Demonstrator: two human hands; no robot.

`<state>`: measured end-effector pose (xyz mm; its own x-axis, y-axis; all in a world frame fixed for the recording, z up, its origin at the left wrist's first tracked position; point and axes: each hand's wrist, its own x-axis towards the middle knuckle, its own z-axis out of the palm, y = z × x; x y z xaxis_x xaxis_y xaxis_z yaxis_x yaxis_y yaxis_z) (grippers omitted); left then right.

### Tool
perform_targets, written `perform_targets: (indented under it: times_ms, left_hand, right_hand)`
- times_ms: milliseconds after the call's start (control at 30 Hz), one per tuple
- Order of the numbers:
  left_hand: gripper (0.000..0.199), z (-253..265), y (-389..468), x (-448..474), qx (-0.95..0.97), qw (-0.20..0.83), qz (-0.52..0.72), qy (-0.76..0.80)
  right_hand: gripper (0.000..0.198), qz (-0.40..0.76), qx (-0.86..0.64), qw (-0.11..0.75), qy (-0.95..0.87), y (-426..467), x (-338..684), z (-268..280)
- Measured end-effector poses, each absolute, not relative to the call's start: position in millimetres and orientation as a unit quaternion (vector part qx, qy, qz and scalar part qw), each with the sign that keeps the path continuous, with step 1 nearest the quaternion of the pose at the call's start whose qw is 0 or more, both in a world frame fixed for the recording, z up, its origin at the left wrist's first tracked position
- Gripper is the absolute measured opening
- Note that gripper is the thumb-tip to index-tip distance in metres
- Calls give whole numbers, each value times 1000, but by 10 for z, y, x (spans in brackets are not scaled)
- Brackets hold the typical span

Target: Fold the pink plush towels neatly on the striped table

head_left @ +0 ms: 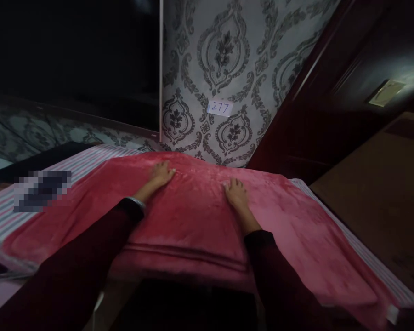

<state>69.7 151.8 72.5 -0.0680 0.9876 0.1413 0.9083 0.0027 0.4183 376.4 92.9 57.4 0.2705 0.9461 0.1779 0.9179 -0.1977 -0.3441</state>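
Note:
A plush red-pink blanket (193, 225) lies spread over the table, with a folded layer across its middle and left. My left hand (161, 174) rests flat on its far part, left of centre, fingers spread. To the right, my right hand (236, 193) presses on the same blanket near the edge of the folded layer, its fingers stretched out. Neither hand grips the cloth. Dark sleeves cover both forearms, and a bracelet circles the left wrist. The lighter pink surface extends beyond my right hand toward the right corner.
Under the blanket is a striped cloth (89, 166). A dark pixelated object (43, 191) lies on it at left. Behind stand a large dark screen (72, 59) and a patterned wall with a paper label (220, 108) reading 277. A cardboard box (375, 184) is at right.

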Motion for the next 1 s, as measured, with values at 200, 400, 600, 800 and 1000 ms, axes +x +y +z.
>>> perform_targets:
  times_ms: [200, 400, 600, 800, 1000]
  left_hand:
    - [62, 408, 1110, 1008, 835, 34, 102, 539]
    - [64, 372, 1087, 1003, 833, 46, 98, 543]
    - [66, 458, 1038, 871, 827, 57, 98, 551]
    - [68, 370, 890, 461, 798, 64, 64, 596]
    - [67, 368, 629, 64, 798, 87, 48, 595]
  right_hand:
    - [58, -20, -715, 86, -693, 670, 3492, 333]
    - [57, -40, -713, 104, -692, 669, 3533, 193]
    - [57, -26, -710, 94, -698, 635, 3578, 247]
    - [60, 35, -717, 64, -693, 373, 3771, 224]
    - [56, 53, -711, 48, -699, -91, 4045, 161]
